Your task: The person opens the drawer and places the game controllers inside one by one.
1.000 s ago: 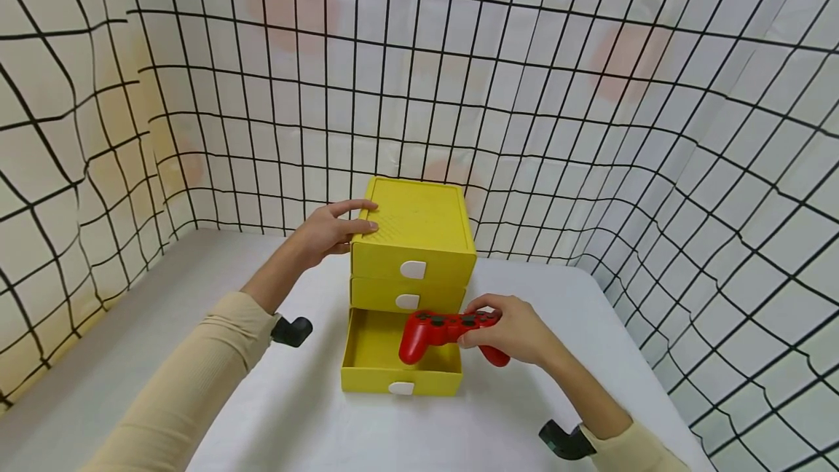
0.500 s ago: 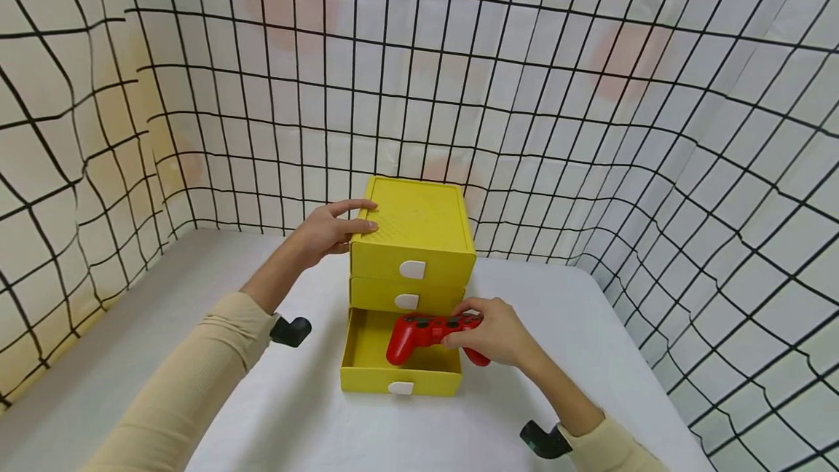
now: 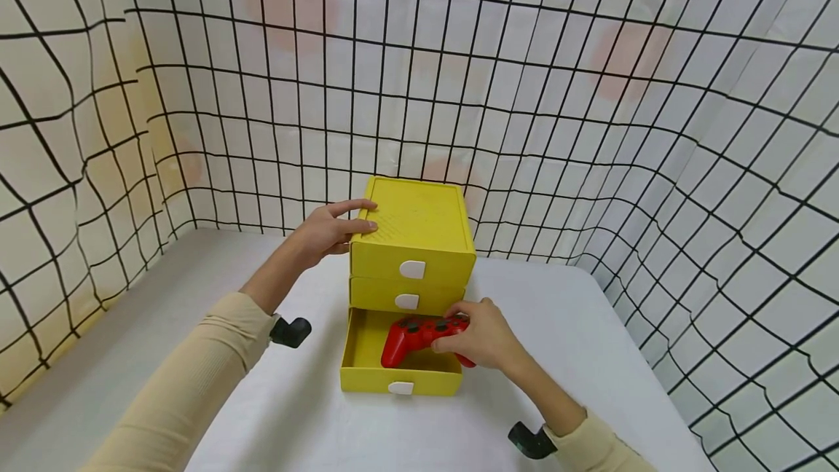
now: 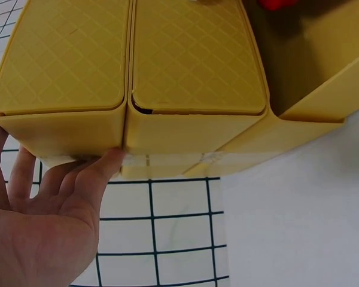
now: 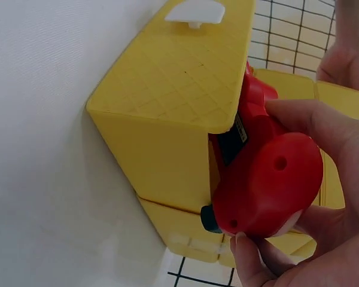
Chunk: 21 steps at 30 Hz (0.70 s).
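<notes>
My right hand [image 3: 483, 335] grips a red game controller [image 3: 408, 339] by its right-hand end. The controller is over and partly within the pulled-out bottom drawer [image 3: 363, 380] of a yellow drawer unit [image 3: 426, 217]. In the right wrist view, the thumb and fingers pinch the controller [image 5: 266, 185] close to the drawer's side wall; whether it touches the drawer floor is hidden. My left hand [image 3: 323, 233] rests on the unit's upper left edge. Two of its digits lie extended on top, and the other fingers press against the side, as the left wrist view shows.
The upper two drawers [image 3: 376, 261] are closed, and each drawer front has a white tab handle [image 3: 413, 269]. A white cloth-covered table [image 3: 537, 297] lies beneath. Black grid netting [image 3: 419, 79] hangs before white sheets around the back and sides.
My right hand has moved left and slightly down, bringing the controller further over and lower into the open drawer. The left hand and the drawer unit have stayed in place.
</notes>
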### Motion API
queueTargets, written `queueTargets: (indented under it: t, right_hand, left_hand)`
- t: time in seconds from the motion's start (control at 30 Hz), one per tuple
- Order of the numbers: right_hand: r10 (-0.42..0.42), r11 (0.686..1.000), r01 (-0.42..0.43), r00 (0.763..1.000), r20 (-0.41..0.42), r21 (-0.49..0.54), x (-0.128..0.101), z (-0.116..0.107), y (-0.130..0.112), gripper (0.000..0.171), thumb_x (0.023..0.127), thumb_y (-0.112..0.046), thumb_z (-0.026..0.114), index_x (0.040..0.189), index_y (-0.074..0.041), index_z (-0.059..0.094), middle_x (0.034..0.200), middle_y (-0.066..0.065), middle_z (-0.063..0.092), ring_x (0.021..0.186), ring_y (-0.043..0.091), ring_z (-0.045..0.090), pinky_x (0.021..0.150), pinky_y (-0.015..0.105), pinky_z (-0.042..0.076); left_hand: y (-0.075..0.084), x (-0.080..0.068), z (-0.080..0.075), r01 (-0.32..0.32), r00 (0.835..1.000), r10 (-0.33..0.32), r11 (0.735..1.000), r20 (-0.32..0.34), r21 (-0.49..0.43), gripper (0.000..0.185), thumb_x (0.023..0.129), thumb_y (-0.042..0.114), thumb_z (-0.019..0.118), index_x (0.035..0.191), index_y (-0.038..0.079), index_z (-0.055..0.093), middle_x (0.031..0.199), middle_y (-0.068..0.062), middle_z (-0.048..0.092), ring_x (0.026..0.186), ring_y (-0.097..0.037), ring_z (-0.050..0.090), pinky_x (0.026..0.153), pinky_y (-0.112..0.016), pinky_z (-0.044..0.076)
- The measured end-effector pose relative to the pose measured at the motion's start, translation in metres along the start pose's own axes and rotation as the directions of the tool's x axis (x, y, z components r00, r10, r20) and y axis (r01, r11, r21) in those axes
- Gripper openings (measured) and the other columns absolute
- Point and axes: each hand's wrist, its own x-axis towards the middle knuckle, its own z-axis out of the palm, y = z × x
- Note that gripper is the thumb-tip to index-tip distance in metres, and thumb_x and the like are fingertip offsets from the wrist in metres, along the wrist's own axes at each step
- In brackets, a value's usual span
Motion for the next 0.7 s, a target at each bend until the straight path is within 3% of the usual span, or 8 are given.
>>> queueTargets:
  t: [0.37,0.7]
  right_hand:
    - [-0.047,0.998,0.045,0.998,-0.034,-0.044,-0.001,0.009,-0.013,0.039,0.068,-0.035,0.088,0.098,-0.016,0.074,0.095,0.008,0.056,0.093,0.021,0.050,0.066,0.030,0.051]
    - [-0.103,0.994,0.102,0.994,-0.041,-0.036,0.000,0.026,-0.014,0.038,0.070,-0.030,0.089,0.099,-0.013,0.072,0.111,0.012,0.056,0.107,0.025,0.049,0.076,0.035,0.053]
  left_hand:
    - [0.001,-0.001,0.000,-0.001,1.000,0.001,1.000,0.007,-0.019,0.050,0.093,0.030,0.075,0.140,0.027,0.059,0.105,-0.003,0.061,0.080,-0.012,0.061,0.068,-0.019,0.049]
    - [0.000,-0.001,-0.001,-0.005,1.000,0.005,1.000,0.018,-0.021,0.050,0.093,0.030,0.075,0.141,0.027,0.059,0.109,-0.004,0.063,0.080,-0.011,0.060,0.069,-0.021,0.048]
